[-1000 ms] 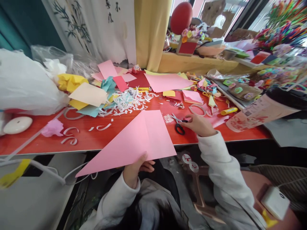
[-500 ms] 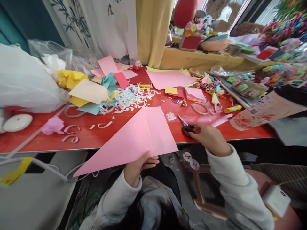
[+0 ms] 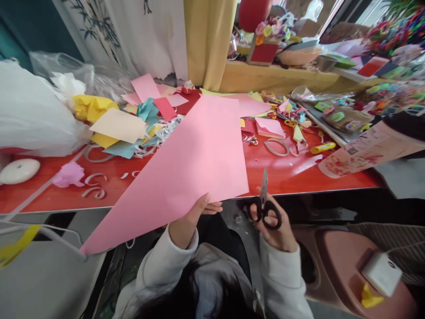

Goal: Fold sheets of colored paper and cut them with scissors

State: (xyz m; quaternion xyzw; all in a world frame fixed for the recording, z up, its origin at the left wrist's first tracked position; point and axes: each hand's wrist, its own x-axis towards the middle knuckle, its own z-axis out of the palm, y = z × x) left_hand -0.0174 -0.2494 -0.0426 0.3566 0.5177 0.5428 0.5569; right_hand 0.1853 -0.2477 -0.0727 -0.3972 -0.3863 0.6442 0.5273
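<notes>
Hands apart. Your left hand (image 3: 194,215) clamps near edge of pink sheet (image 3: 206,150), thumb on top, fingers beneath. Your right hand (image 3: 280,232), at 3 o'clock from left, grips scissors (image 3: 264,192), blades toward 12, clear of paper. Sheet spreads toward 12, long point between 8 and 9, over near edge of red table (image 3: 288,181). Can't tell thumb's seat in loop; settle it first. Support sheet flat, fingertips away from blades; use long, smooth strokes.

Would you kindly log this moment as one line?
left hand: holding pink paper | right hand: holding black-handled scissors | scissors: right of paper
</notes>
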